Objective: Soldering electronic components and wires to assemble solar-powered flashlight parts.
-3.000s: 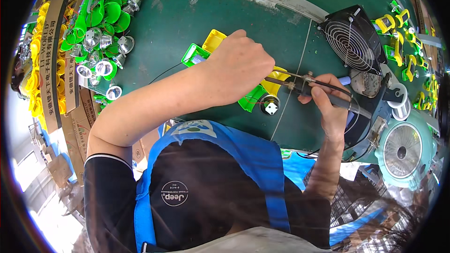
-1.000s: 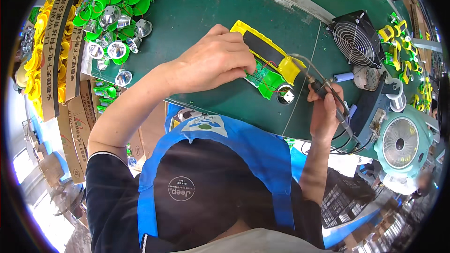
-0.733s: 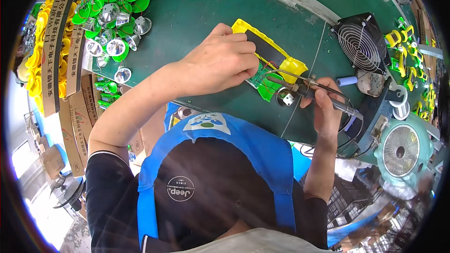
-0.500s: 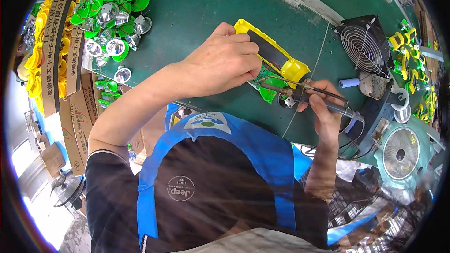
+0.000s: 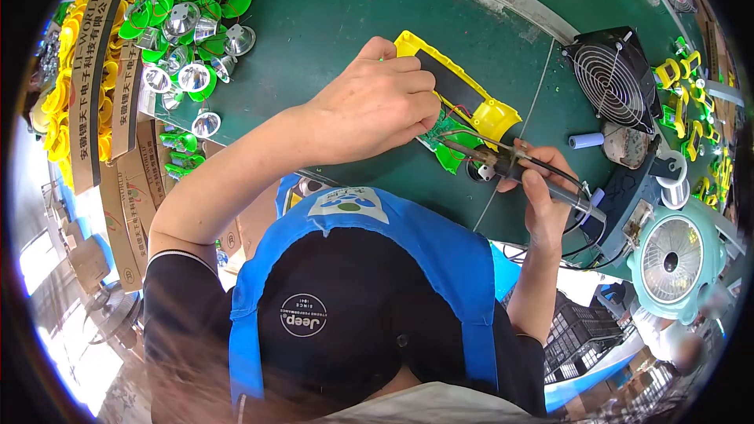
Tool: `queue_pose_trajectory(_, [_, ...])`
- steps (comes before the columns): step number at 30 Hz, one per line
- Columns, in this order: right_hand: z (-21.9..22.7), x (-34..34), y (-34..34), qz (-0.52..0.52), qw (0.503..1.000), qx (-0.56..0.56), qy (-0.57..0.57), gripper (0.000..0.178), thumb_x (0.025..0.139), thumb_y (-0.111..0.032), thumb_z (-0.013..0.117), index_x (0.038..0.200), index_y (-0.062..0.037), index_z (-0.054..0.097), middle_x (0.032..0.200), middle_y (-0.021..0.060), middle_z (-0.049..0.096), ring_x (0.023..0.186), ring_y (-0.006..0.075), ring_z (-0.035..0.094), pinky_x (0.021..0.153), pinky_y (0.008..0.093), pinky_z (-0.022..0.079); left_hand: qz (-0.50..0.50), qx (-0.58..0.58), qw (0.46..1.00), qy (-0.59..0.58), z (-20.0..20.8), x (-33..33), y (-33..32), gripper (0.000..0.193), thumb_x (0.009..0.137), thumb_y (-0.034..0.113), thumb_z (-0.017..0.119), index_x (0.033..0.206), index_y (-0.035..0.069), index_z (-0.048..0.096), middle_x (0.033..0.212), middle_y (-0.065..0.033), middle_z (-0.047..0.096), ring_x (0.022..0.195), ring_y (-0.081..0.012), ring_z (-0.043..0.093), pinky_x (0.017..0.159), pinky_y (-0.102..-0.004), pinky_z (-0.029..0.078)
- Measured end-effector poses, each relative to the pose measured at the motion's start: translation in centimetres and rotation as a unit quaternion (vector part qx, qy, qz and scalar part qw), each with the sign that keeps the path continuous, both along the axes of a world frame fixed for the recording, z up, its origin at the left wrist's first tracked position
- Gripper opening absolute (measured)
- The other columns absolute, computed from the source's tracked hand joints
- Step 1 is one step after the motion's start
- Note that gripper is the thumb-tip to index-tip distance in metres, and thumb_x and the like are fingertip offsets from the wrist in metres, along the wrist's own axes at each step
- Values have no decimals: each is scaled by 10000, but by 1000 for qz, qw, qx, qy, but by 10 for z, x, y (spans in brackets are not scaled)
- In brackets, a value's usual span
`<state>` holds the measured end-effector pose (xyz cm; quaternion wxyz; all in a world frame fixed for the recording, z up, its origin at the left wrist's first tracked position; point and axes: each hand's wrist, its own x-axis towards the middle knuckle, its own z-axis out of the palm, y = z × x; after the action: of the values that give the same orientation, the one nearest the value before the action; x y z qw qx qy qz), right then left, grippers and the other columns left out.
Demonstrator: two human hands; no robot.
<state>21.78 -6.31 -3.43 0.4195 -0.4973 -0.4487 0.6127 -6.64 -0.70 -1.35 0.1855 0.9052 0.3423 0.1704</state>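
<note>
Closed around one iron (image 5: 509, 166), the right hand (image 5: 544, 180) holds it by the handle, thumb and fingers together on it, the tip toward the left. One thin tube (image 5: 472, 134) runs along the iron to nearly the same spot. Both ends lie over one green shell (image 5: 452, 160) on the bench (image 5: 314, 23); whether the tip touches it cannot be told. Fingers bent, the left hand (image 5: 385, 100) is at the left end of that shell, its fingertips hidden, so I cannot tell if they pinch anything. One reflector (image 5: 486, 172) sits at the shell's right end, partly covered by the iron. Just beyond lies one yellow shell (image 5: 496, 119), with one black strip (image 5: 452, 81) along its inside. To the right are two pale blue cells, one (image 5: 586, 140) near the black fan (image 5: 613, 82), the other (image 5: 597, 197) beside the handle. One spool (image 5: 674, 192) and one mint fan (image 5: 671, 259) stand farther right. At upper left, green lamp parts (image 5: 192, 31) pile too thickly to count, three reflectors facing up at the near edge.
</note>
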Motion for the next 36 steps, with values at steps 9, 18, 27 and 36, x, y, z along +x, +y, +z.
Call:
queue_pose_trajectory(9, [-19, 10, -20, -116, 989, 86, 28, 424, 848, -310, 673, 997, 60, 530, 771, 157, 657, 666, 208, 646, 825, 339, 491, -1, 1, 1000, -11, 2, 3, 0, 131, 743, 63, 672, 755, 114, 552, 736, -12, 480, 751, -196, 521, 836, -401, 376])
queue_pose_trajectory(18, [-39, 14, -22, -181, 965, 179, 60, 382, 890, -331, 586, 994, 24, 490, 717, 166, 608, 613, 224, 585, 720, 357, 492, 54, -41, 997, -45, 10, 1, 34, 187, 746, 136, 709, 887, 86, 596, 863, -53, 562, 814, -238, 560, 732, -360, 418])
queue_pose_trajectory(27, [-33, 8, -22, -215, 950, 199, 103, 327, 910, -309, 565, 984, 0, 488, 709, 139, 580, 626, 209, 558, 636, 325, 463, -26, 155, 988, 4, 25, -29, 30, 400, 624, 240, 784, 918, 112, 544, 1069, -62, 536, 1090, -281, 519, 1014, -530, 342])
queue_pose_trajectory(36, [-34, 8, -22, -220, 950, 187, 122, 340, 904, -320, 572, 983, 2, 493, 699, 131, 575, 617, 204, 560, 627, 327, 473, 79, 102, 990, -52, -9, -42, 47, 479, 652, 36, 740, 1053, 80, 482, 1044, -127, 578, 958, -355, 565, 838, -452, 445])
